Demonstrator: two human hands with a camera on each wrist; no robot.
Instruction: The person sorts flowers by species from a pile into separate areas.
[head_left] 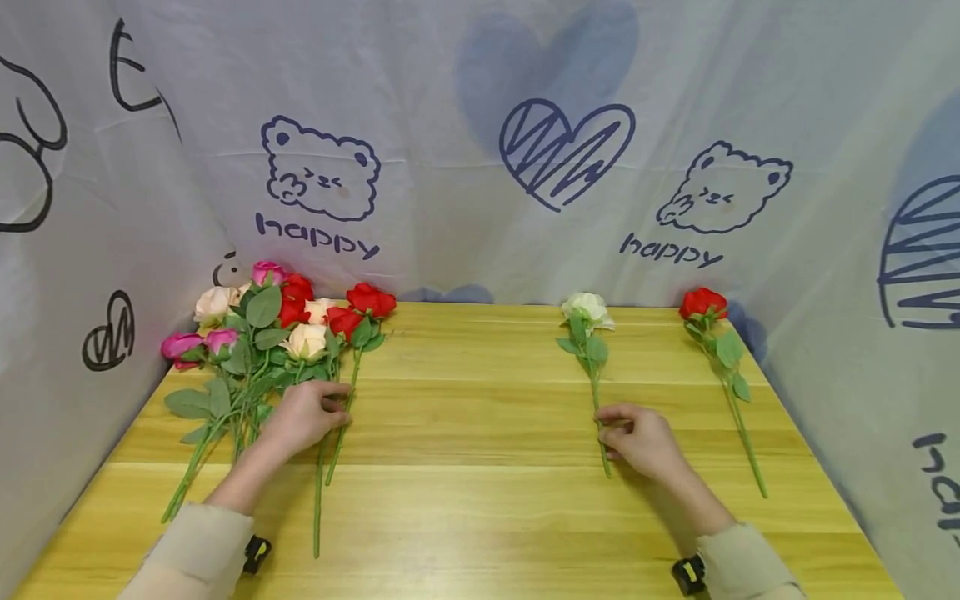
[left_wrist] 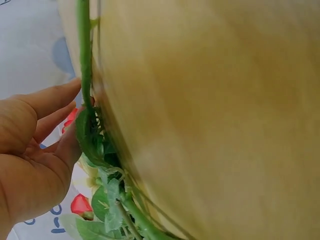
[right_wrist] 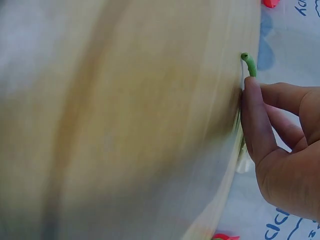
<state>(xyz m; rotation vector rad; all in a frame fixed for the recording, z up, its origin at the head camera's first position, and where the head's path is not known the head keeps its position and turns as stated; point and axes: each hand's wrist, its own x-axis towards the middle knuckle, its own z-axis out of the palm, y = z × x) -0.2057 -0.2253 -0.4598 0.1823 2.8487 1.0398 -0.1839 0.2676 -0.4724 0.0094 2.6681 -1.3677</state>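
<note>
On the left, my left hand (head_left: pixel 307 412) pinches the green stem of a red rose (head_left: pixel 371 300) lying at the right side of a flower pile. In the left wrist view, the fingertips meet that stem (left_wrist: pixel 85 55) close over the wood. My right hand (head_left: pixel 641 437) pinches the lower stem of a white rose (head_left: pixel 587 310), whose bloom points to the table's far edge. The cut end of this stem (right_wrist: pixel 250 65) pokes out past the thumb and finger in the right wrist view.
Several pink, cream and red roses (head_left: pixel 262 308) with leafy stems are heaped at the table's left. Another red rose (head_left: pixel 703 302) lies alone at the right. Around the wooden table (head_left: pixel 480 500) hangs a printed white cloth (head_left: pixel 442 200).
</note>
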